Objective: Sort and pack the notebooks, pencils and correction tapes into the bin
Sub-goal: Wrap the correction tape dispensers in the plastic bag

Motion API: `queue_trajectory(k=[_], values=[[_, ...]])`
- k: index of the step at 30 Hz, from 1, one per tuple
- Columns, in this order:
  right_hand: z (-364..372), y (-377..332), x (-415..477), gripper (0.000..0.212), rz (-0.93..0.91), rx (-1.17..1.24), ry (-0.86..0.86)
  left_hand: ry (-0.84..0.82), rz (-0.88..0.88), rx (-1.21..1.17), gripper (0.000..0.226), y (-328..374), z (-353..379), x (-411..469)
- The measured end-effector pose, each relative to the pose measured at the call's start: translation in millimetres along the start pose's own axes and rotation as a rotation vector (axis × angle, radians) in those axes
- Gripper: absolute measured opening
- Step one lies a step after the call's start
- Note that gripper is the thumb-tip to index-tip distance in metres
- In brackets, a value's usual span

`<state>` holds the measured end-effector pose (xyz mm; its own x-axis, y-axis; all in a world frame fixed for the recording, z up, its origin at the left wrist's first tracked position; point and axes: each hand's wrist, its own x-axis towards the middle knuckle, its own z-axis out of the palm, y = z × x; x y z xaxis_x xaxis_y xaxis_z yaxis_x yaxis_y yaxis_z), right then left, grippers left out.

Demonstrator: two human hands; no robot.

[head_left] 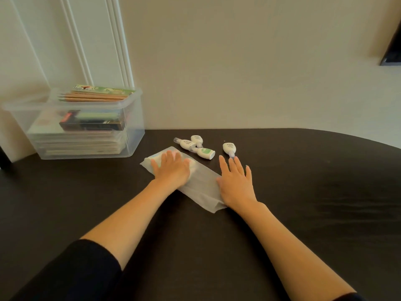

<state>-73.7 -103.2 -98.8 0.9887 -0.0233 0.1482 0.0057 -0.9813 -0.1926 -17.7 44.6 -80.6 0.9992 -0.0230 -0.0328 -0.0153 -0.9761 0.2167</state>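
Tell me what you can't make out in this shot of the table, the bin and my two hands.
All in the head view:
- What lies in the white wrapping: covered by the left hand and the cloudy material.
- Print on the correction tapes: too small.
- Number of notebooks: blurred by the frosted wall of the bin.
- Dark object at top right: cut off by the frame edge.

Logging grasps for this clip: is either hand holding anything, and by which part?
Nothing is gripped. The left hand presses flat on the filled end of the translucent bag; the right hand rests flat on its empty end.
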Motion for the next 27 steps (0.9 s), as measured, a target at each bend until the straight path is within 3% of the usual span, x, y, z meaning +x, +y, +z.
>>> queue_trajectory(k=[3, 6, 11, 14, 18, 21, 23, 27], values=[[-6, -4, -1, 0.060, 0.007, 0.281, 0.144, 0.065, 0.162, 0.059, 0.054, 7, 7, -10], [-2, -3, -2, 0.048, -0.010, 0.296, -0.009, -0.011, 0.274, 0.151, 0.056, 1, 11, -10], [9, 0, 5, 0.055, 0.002, 0.077, -0.168, 0.077, 0.198, 0.116, 0.056, -18, 10, -1], [8, -1, 5, 0.056, 0.002, 0.089, -0.121, 0.116, 0.034, -0.019, 0.079, -20, 9, -2], [0, 3, 5, 0.014, 0.011, 0.257, -0.011, 0.061, -0.105, -0.047, 0.114, -39, 1, -8], [-10, 3, 5, 0.022, -0.053, 0.307, -0.165, -0.086, -0.134, -0.082, 0.121, -60, -11, -11], [-14, 2, 3, 0.024, -0.061, 0.406, -0.256, -0.095, -0.101, -0.115, 0.121, -65, -14, -9], [-7, 3, 10, 0.018, 0.067, 0.696, -0.070, 0.040, -0.077, -0.197, 0.103, -55, -4, -9]])
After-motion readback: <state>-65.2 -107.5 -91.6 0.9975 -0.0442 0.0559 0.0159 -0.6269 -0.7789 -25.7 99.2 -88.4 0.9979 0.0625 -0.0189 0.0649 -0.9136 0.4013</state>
